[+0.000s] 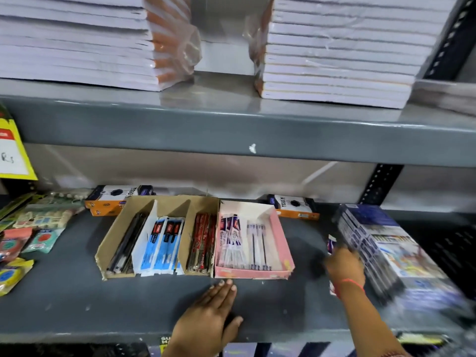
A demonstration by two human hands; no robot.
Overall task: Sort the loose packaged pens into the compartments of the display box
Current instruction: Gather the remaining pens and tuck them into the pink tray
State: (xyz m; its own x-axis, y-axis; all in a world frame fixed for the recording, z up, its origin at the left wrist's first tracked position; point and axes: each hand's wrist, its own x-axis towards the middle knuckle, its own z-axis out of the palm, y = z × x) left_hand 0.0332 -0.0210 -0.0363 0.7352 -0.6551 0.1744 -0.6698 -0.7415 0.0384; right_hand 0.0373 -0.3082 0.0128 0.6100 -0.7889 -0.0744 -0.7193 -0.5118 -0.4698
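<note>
Head view, display box: a brown cardboard box (123,238) with slanted dividers sits mid-shelf, and a pink tray (282,243) stands touching its right side.
Head view, compartments: the leftmost holds dark pens (126,243), the next blue-and-white sleeved packs (161,243), the third red-packaged pens (202,240); the pink tray holds purple-and-white packs (230,238) beside unwrapped pens (257,240).
Head view, loose packs: a blurred purple-and-white packet (331,244) lies on the shelf (64,300) just right of the pink tray, near the right hand; little of it shows.
Head view, left hand: the left hand (211,313) lies flat and spread on the shelf, fingertips close to the pink tray's front edge, holding nothing.
Head view, right hand: the right hand (345,264) reaches toward the stack of blue boxes (381,248) at the right; motion blur hides the fingers, so whether it grips anything cannot be told.
Handling, judged: the packs look light, thin and slightly flexible, with glossy film likely to slide between fingers.
Where to hold, judged: a pinch across the middle of the pack's width, thumb over, fingers under, should keep it from bowing.
Placing, judged: end-first entry along a divider seems right, since the cardboard walls look soft and frayed.
</note>
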